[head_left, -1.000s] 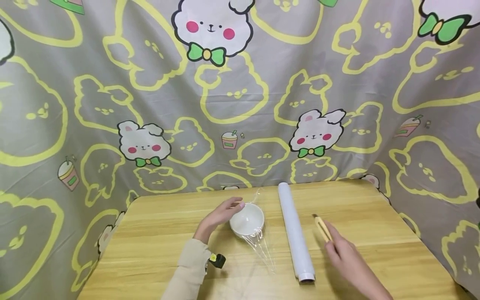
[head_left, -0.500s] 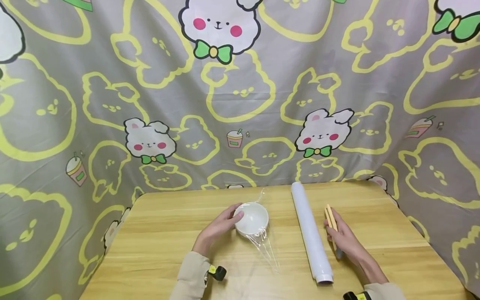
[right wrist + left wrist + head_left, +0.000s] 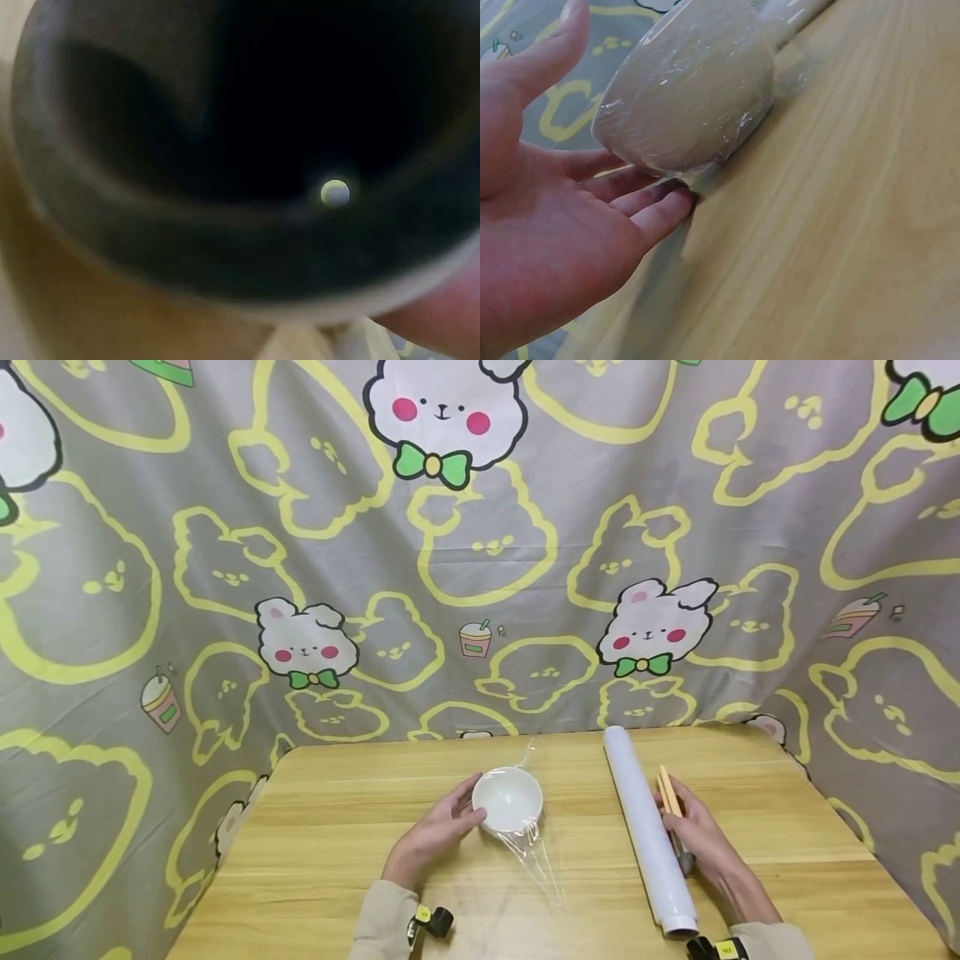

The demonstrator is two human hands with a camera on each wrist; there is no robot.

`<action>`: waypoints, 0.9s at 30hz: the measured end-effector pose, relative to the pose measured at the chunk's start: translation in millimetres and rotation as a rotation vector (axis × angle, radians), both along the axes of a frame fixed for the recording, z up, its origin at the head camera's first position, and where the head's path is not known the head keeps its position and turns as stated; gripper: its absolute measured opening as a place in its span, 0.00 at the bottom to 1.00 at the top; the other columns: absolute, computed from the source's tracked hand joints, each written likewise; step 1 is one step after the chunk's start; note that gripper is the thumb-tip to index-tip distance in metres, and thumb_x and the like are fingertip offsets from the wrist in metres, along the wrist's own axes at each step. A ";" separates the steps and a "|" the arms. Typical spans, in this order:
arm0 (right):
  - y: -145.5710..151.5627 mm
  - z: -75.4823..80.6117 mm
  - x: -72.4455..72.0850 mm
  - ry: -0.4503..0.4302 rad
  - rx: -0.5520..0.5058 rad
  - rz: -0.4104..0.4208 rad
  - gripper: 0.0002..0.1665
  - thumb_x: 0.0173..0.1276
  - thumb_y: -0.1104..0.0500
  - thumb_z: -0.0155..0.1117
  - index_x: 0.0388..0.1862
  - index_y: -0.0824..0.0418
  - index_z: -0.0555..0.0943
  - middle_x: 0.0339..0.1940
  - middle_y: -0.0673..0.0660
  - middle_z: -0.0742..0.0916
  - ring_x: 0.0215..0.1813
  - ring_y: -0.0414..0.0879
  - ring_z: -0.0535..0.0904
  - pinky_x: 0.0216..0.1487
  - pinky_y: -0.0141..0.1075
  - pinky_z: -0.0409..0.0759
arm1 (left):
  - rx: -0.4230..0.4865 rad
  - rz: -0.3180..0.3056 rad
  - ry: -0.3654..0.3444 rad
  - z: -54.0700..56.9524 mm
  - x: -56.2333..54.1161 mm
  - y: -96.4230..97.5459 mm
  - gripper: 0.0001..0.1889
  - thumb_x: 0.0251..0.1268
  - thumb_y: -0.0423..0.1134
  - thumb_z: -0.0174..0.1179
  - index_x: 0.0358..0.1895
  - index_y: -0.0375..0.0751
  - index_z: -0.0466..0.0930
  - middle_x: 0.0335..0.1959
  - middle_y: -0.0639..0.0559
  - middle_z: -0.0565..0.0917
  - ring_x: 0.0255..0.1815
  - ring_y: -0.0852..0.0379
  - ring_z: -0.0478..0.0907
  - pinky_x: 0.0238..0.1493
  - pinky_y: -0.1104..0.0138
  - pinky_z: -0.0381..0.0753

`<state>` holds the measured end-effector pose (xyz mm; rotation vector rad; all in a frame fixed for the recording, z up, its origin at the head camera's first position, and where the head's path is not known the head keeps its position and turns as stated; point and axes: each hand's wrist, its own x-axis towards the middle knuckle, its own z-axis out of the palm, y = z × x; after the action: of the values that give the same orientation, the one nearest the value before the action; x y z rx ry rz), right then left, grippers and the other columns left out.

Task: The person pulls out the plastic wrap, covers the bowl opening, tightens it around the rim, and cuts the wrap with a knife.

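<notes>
A white bowl stands upright on the table, its outside wrapped in clear cling film, a gathered tail of which trails toward the front. My left hand rests at the bowl's left side. In the left wrist view its fingers lie fairly straight against the lower bowl, and the thumb stands apart. My right hand grips a slim beige-handled tool with a dark grey end toward me; cannot tell its exact kind. Just left of that hand lies a long roll of cling film.
The wooden table ends at a grey patterned curtain behind and at both sides. The right wrist view looks close into the roll's hollow core. Dark wrist cameras sit at both cuffs.
My right hand has turned the tool, so its dark end now points toward me. The roll has shifted right, closer to that hand. My left hand has slid lower along the bowl's left side.
</notes>
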<state>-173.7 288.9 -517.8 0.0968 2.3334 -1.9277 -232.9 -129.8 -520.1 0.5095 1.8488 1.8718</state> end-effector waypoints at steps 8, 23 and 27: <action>2.5 1.0 0.0 -0.038 0.127 -0.154 0.34 0.79 0.66 0.46 0.79 0.78 0.54 0.69 0.76 0.70 0.60 0.55 0.72 0.45 0.25 0.79 | 0.014 -0.035 0.016 -3.5 0.8 1.1 0.43 0.76 0.35 0.60 0.82 0.32 0.41 0.83 0.33 0.46 0.81 0.37 0.50 0.77 0.61 0.61; 8.5 0.1 7.5 0.120 0.535 -0.285 0.23 0.70 0.64 0.65 0.61 0.74 0.79 0.46 0.68 0.87 0.44 0.54 0.82 0.37 0.32 0.78 | 0.098 -0.050 0.009 -3.8 1.1 8.7 0.56 0.57 0.24 0.72 0.83 0.35 0.41 0.83 0.35 0.47 0.82 0.39 0.50 0.78 0.61 0.61; 11.2 -0.3 5.6 0.142 0.566 -0.260 0.22 0.70 0.65 0.64 0.58 0.77 0.79 0.46 0.70 0.86 0.44 0.58 0.82 0.37 0.36 0.78 | 0.096 -0.025 -0.002 -5.0 0.6 10.3 0.59 0.51 0.20 0.72 0.83 0.35 0.41 0.83 0.34 0.46 0.82 0.38 0.48 0.78 0.59 0.59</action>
<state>-168.0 300.1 -518.2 0.3331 3.0254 -1.3302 -232.2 -119.6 -525.1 0.5607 1.7493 1.9512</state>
